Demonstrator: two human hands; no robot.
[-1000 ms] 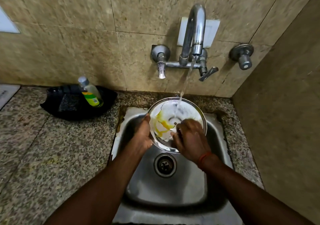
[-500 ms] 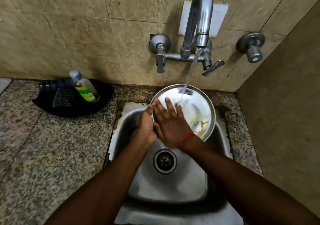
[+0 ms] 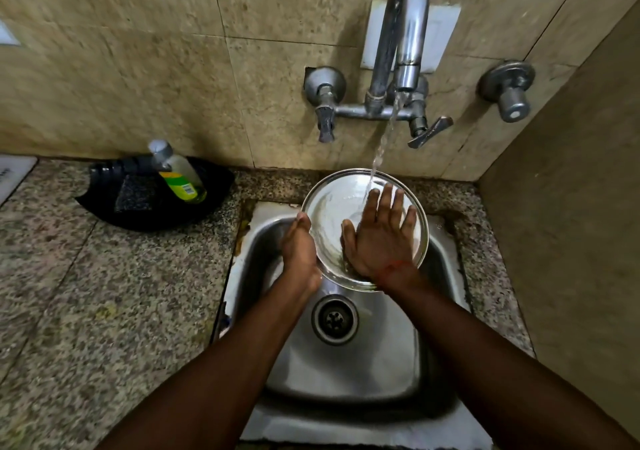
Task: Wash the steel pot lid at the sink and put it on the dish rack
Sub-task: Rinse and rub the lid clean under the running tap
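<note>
Steel pot lid (image 3: 332, 214) held over the sink (image 3: 346, 373), tilted, under the running tap (image 3: 403, 34). Left hand (image 3: 299, 252) fingers clamp the lid's left rim. Right hand (image 3: 379, 238) lies flat on the lid's face, fingers spread wide, gripping nothing.

Risk: wet steel held by one edge only; a hard press from the flat palm could lever the rim out of the left fingers and drop the lid into the basin. The stream hitting the tilted face may also splash onto the table (image 3: 104, 311).

Orientation: lid is round, no long axis; its face looks up toward the camera, far edge raised toward the wall. Dish rack not in view.
</note>
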